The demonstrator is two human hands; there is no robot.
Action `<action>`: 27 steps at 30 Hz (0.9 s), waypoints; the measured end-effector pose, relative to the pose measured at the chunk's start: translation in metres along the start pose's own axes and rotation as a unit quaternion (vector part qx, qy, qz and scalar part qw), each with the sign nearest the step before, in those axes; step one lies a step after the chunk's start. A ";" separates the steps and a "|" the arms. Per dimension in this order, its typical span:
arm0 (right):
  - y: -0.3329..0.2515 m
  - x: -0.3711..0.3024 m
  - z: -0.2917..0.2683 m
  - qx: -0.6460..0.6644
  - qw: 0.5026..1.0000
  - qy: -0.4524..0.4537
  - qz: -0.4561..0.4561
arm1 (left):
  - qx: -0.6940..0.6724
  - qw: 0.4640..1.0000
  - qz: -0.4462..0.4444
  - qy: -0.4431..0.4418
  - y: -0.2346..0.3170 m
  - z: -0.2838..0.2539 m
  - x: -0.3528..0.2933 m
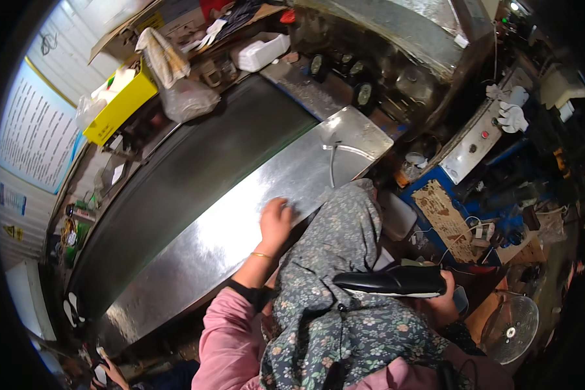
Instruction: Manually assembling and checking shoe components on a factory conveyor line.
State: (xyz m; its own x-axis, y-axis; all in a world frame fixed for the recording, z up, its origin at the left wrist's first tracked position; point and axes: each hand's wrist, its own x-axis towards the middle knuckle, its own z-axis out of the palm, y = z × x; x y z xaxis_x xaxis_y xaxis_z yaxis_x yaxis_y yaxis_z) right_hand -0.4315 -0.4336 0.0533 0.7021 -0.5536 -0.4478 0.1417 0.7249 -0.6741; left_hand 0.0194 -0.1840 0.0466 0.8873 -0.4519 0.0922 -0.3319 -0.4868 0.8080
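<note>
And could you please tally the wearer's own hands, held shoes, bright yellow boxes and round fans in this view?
Own hands: 2 (left hand, right hand)
Held black shoe: 1
Bright yellow box: 1
Round fan: 1
Total: 5

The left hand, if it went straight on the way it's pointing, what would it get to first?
Probably the dark belt, across the shiny metal top. Depth is unclear, though: if the left hand points downward, it would meet the metal first.

Shiny metal bench (195,242); thin dark rod-like piece (333,168) near right end.
</note>
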 end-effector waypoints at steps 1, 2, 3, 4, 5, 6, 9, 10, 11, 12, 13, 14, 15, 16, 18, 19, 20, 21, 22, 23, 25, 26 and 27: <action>-0.012 0.000 0.031 0.052 0.995 -0.070 0.042 | 0.085 0.994 0.061 0.015 -0.033 -0.013 0.003; -0.034 0.007 0.073 0.102 0.981 -0.142 0.081 | 0.169 0.977 0.124 0.032 -0.055 -0.023 0.003; -0.048 0.021 0.077 0.100 0.986 -0.121 0.049 | 0.184 0.972 0.144 0.009 -0.060 -0.023 0.007; -0.059 0.036 0.082 0.099 0.990 -0.102 0.021 | 0.202 0.966 0.161 -0.013 -0.064 -0.023 0.008; -0.073 0.054 0.099 0.080 0.991 -0.110 0.001 | 0.208 0.963 0.170 -0.026 -0.072 -0.024 0.005; -0.088 0.074 0.123 0.060 0.991 -0.120 -0.016 | 0.211 0.962 0.170 -0.025 -0.077 -0.028 0.001; -0.105 0.149 0.203 -0.015 0.995 -0.044 -0.085 | 0.278 0.953 0.123 0.006 -0.083 -0.056 -0.021; -0.103 0.179 0.224 -0.044 0.990 -0.059 -0.124 | 0.243 0.962 0.121 0.014 -0.092 -0.065 -0.027; -0.096 0.208 0.246 -0.132 0.975 -0.019 -0.176 | 0.208 0.972 0.102 0.026 -0.106 -0.070 -0.036; -0.094 0.242 0.264 -0.215 0.947 0.009 -0.236 | 0.195 0.975 0.100 0.032 -0.118 -0.062 -0.040; -0.099 0.297 0.251 -0.310 0.900 0.035 -0.305 | 0.193 0.974 0.110 0.042 -0.129 -0.043 -0.036; -0.083 0.330 0.263 -0.383 0.871 0.019 -0.307 | 0.211 0.973 0.088 0.026 -0.125 -0.042 -0.042; -0.090 0.378 0.236 -0.451 0.818 0.013 -0.356 | 0.204 0.974 0.096 0.009 -0.113 -0.032 -0.032; -0.116 0.425 0.185 -0.503 0.790 -0.027 -0.349 | 0.167 0.978 0.123 -0.013 -0.095 -0.025 -0.015; -0.119 0.489 0.149 -0.507 0.791 -0.080 -0.332 | 0.171 0.968 0.186 0.000 -0.085 -0.019 -0.001; -0.117 0.506 0.152 -0.530 0.823 -0.040 -0.202 | 0.182 0.968 0.176 0.008 -0.080 -0.026 -0.001; -0.086 0.515 0.170 -0.453 0.878 -0.101 -0.112 | 0.189 0.968 0.162 0.005 -0.076 -0.033 -0.011; -0.003 0.482 0.248 -0.470 0.873 -0.127 0.002 | 0.221 0.972 0.079 0.031 -0.095 -0.054 -0.058; -0.022 0.505 0.226 -0.490 0.846 -0.190 -0.087 | 0.215 0.970 0.111 0.030 -0.081 -0.051 -0.040; -0.014 0.508 0.225 -0.544 0.807 -0.197 -0.121 | 0.220 0.969 0.114 0.027 -0.079 -0.048 -0.038; -0.007 0.500 0.225 -0.596 0.764 -0.196 -0.152 | 0.207 0.971 0.120 0.023 -0.074 -0.046 -0.031; 0.014 0.472 0.244 -0.534 0.813 -0.216 -0.082 | 0.203 0.973 0.108 0.025 -0.078 -0.049 -0.037; 0.026 0.431 0.262 -0.469 0.854 -0.227 -0.013 | 0.204 0.974 0.098 0.025 -0.081 -0.050 -0.041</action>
State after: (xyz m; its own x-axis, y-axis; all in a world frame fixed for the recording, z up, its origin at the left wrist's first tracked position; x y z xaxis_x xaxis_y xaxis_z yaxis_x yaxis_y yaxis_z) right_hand 0.0578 -0.5455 -0.0032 0.9358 -0.1942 -0.2941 -0.3088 -0.0494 -0.9498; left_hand 0.0262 -0.0891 0.0067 0.8058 -0.5331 0.2580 -0.5862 -0.6561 0.4753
